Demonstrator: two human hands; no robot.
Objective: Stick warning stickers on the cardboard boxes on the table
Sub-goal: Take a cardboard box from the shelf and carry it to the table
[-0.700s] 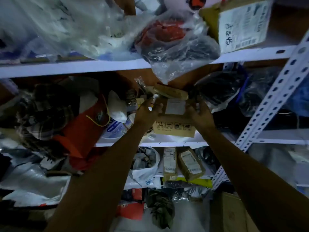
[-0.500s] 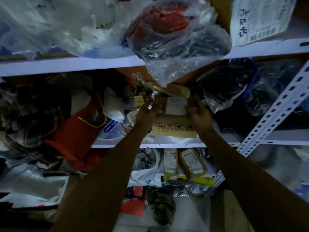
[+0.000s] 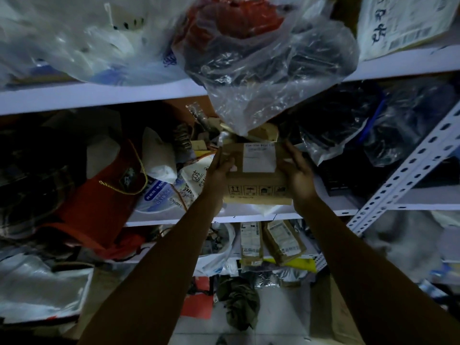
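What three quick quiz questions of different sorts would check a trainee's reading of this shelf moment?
1. True or false: both hands hold the cardboard box.
2. Multiple choice: what hangs just above the box? A) a clear plastic bag B) a metal bucket C) a folded ladder
3. Fill in: the top of the box bears a white ____.

Key
1. True: the left hand grips its left side and the right hand its right side.
2. A, drooping from the upper shelf.
3. Label.
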